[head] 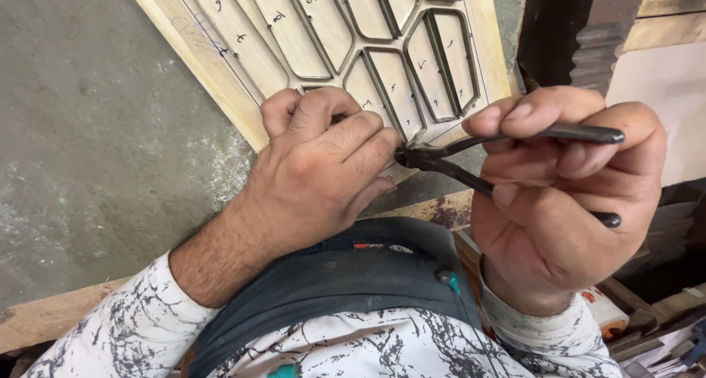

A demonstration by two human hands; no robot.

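A pale wooden panel with carved, outlined cells and pencil marks leans in front of me. My left hand is closed in a fist against its lower corner, hiding what it pinches. My right hand grips the two dark metal handles of black pincers. The pincers' jaws meet right at my left fingertips at the panel's bottom edge. What the jaws hold is hidden.
A grey concrete floor lies to the left. A dark carved wooden post stands at the upper right. A wooden plank runs under my arm. Scrap wood and a small container sit at the lower right.
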